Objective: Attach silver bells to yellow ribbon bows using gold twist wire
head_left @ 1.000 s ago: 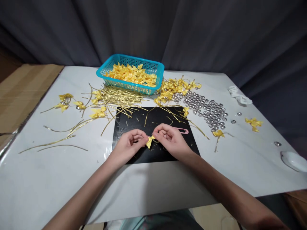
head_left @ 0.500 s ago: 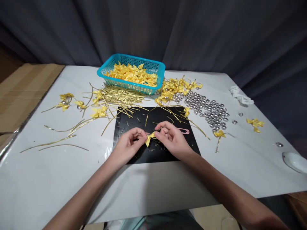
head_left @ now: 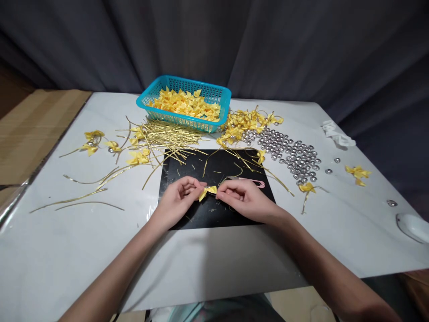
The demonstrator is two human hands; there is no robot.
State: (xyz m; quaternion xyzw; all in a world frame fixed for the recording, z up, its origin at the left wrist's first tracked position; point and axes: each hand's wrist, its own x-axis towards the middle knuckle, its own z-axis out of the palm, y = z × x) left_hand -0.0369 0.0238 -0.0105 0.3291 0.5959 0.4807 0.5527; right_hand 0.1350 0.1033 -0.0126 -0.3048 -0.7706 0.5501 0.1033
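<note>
Over the black mat (head_left: 187, 214), a small yellow ribbon bow (head_left: 208, 191) is held between my two hands. My left hand (head_left: 181, 197) is closed, pinching the bow's left side between thumb and fingertips. From the other side, my right hand (head_left: 246, 197) pinches at the bow's right end, where a thin gold cord seems to run; the fingers hide most of it. Just behind my right hand lies a pink-handled tool (head_left: 258, 183), partly covered by it. Short gold clippings are scattered on the mat.
A blue basket (head_left: 183, 117) of yellow bows stands at the back. Before it lies a pile of gold cords (head_left: 170, 134). Finished-looking yellow bows (head_left: 248, 120) and many silver beads (head_left: 295, 156) spread to the right. Crumpled white tissue (head_left: 337, 133) and a white object (head_left: 413, 227) sit far right.
My right hand's fingers have come down and closed at the bow's right end. The bow has shifted slightly left and shows more openly between the hands.
</note>
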